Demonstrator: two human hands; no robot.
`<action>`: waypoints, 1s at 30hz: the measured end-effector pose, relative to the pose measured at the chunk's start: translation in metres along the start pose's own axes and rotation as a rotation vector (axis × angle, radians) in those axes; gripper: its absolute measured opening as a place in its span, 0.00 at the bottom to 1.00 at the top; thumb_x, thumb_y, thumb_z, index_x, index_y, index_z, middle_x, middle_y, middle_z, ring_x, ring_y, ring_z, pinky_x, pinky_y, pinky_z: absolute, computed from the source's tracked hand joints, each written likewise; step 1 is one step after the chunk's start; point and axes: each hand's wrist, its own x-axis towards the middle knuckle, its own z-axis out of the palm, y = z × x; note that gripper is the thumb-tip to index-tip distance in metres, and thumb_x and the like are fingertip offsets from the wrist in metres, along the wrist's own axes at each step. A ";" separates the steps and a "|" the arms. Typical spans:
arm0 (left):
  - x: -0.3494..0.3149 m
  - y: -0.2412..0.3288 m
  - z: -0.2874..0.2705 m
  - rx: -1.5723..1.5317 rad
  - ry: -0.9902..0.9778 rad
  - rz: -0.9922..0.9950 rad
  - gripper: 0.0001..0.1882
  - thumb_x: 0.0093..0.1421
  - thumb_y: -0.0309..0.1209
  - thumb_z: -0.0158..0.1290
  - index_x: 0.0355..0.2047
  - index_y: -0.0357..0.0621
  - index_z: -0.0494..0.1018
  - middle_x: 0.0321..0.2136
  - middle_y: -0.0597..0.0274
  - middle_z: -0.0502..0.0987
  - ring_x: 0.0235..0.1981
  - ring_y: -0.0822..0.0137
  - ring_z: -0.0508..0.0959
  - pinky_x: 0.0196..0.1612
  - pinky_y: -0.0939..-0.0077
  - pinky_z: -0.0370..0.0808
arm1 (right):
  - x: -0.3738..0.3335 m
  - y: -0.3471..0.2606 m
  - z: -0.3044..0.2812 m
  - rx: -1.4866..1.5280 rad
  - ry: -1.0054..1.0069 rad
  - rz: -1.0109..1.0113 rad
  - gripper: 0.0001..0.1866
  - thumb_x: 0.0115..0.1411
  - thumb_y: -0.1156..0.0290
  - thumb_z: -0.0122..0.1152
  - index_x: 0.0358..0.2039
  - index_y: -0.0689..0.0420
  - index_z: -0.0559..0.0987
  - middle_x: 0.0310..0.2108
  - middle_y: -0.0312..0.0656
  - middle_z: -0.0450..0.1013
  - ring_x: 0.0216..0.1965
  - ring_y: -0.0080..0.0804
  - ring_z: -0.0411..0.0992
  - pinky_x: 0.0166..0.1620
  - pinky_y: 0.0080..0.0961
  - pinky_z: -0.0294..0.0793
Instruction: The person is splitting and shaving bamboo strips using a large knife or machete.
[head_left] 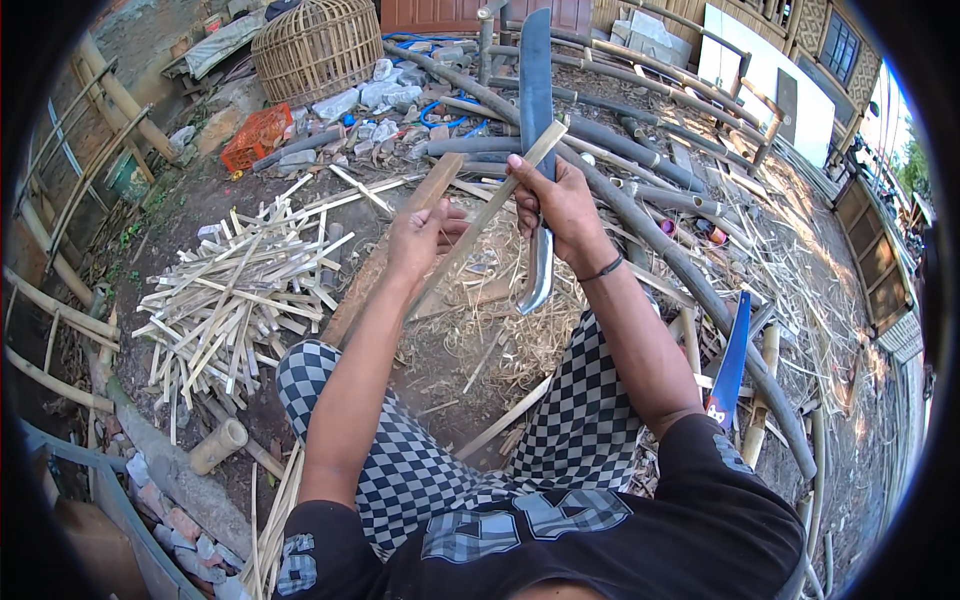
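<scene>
My right hand (pixel 562 205) is wrapped round a machete (pixel 536 75), its broad dark blade pointing up and away and its curved handle end showing below the fist. The same hand pinches a long, pale bamboo strip (pixel 490 208) under the thumb, crossing the blade at a slant. My left hand (pixel 425 238) is beside the lower part of this strip, thumb up and fingers loosely stretched toward it. Whether those fingertips touch the strip I cannot tell. Behind the left hand, a wooden board (pixel 372 285) slopes down toward my left knee.
Cut bamboo strips (pixel 235 300) lie heaped on the left. Shavings (pixel 500 345) cover the ground between my legs. A blue handsaw (pixel 733 360) stands at right by long bamboo poles (pixel 680 265). Farther off are an orange crate (pixel 257 137), a woven basket (pixel 315 50) and rubble.
</scene>
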 end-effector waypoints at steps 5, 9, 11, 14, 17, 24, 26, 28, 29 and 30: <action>0.029 -0.030 -0.090 1.035 0.343 -0.003 0.18 0.65 0.39 0.52 0.36 0.35 0.80 0.32 0.45 0.82 0.35 0.57 0.84 0.40 0.62 0.78 | -0.002 -0.001 -0.006 -0.031 0.010 -0.018 0.13 0.65 0.61 0.61 0.34 0.59 0.72 0.13 0.28 0.60 0.11 0.17 0.59 0.14 0.18 0.62; 0.013 -0.036 -0.114 1.310 0.343 -0.144 0.22 0.60 0.45 0.58 0.42 0.36 0.79 0.35 0.41 0.81 0.42 0.51 0.82 0.45 0.56 0.76 | -0.005 -0.010 -0.019 -0.055 0.054 -0.042 0.14 0.64 0.61 0.63 0.33 0.58 0.72 0.13 0.28 0.60 0.11 0.17 0.60 0.14 0.18 0.62; 0.001 -0.034 -0.118 1.626 0.209 -0.167 0.31 0.54 0.45 0.64 0.52 0.36 0.75 0.44 0.39 0.79 0.51 0.51 0.78 0.56 0.58 0.71 | -0.007 -0.011 -0.018 -0.050 0.046 -0.039 0.14 0.63 0.61 0.64 0.33 0.58 0.72 0.14 0.28 0.61 0.11 0.17 0.60 0.14 0.17 0.62; -0.007 0.032 -0.045 1.026 -0.041 -0.160 0.38 0.54 0.44 0.65 0.59 0.36 0.68 0.55 0.44 0.73 0.58 0.60 0.72 0.60 0.64 0.68 | -0.008 -0.010 -0.021 -0.080 0.040 -0.023 0.14 0.62 0.63 0.65 0.33 0.57 0.71 0.14 0.28 0.61 0.11 0.17 0.60 0.14 0.18 0.63; -0.013 0.062 -0.001 0.652 -0.193 0.129 0.31 0.58 0.39 0.62 0.59 0.38 0.68 0.51 0.50 0.77 0.53 0.66 0.75 0.58 0.67 0.70 | -0.005 -0.005 -0.006 -0.135 -0.003 -0.009 0.14 0.62 0.63 0.65 0.32 0.57 0.71 0.14 0.28 0.62 0.11 0.17 0.60 0.14 0.18 0.63; 0.007 0.082 0.015 0.756 -0.345 0.246 0.19 0.57 0.27 0.61 0.50 0.40 0.77 0.37 0.61 0.83 0.40 0.72 0.80 0.50 0.71 0.74 | 0.017 0.019 0.012 -0.341 -0.060 -0.138 0.14 0.61 0.65 0.65 0.35 0.65 0.76 0.17 0.37 0.73 0.10 0.20 0.67 0.11 0.21 0.64; 0.001 0.092 0.012 0.933 -0.283 0.331 0.16 0.55 0.26 0.62 0.45 0.40 0.79 0.32 0.60 0.84 0.37 0.75 0.80 0.47 0.73 0.75 | 0.019 0.023 0.018 -0.425 -0.058 -0.151 0.15 0.60 0.65 0.66 0.37 0.64 0.75 0.17 0.37 0.71 0.10 0.20 0.67 0.11 0.21 0.64; 0.005 0.084 0.001 0.927 -0.227 0.356 0.16 0.55 0.27 0.62 0.45 0.40 0.79 0.33 0.61 0.84 0.36 0.75 0.80 0.46 0.73 0.75 | 0.017 0.025 0.023 -0.404 -0.066 -0.145 0.15 0.60 0.65 0.66 0.38 0.64 0.75 0.17 0.36 0.71 0.11 0.20 0.67 0.12 0.21 0.64; 0.005 0.083 -0.006 0.917 -0.170 0.384 0.16 0.54 0.27 0.62 0.44 0.40 0.79 0.33 0.62 0.84 0.35 0.76 0.80 0.45 0.74 0.75 | 0.016 0.025 0.027 -0.386 -0.073 -0.140 0.16 0.60 0.64 0.66 0.39 0.64 0.75 0.17 0.35 0.70 0.11 0.20 0.66 0.12 0.21 0.64; 0.005 0.083 -0.013 0.923 -0.166 0.382 0.16 0.54 0.27 0.62 0.44 0.40 0.79 0.33 0.62 0.84 0.35 0.76 0.80 0.45 0.74 0.75 | 0.015 0.025 0.030 -0.365 -0.089 -0.139 0.16 0.61 0.64 0.65 0.41 0.64 0.74 0.17 0.34 0.69 0.11 0.20 0.66 0.12 0.21 0.64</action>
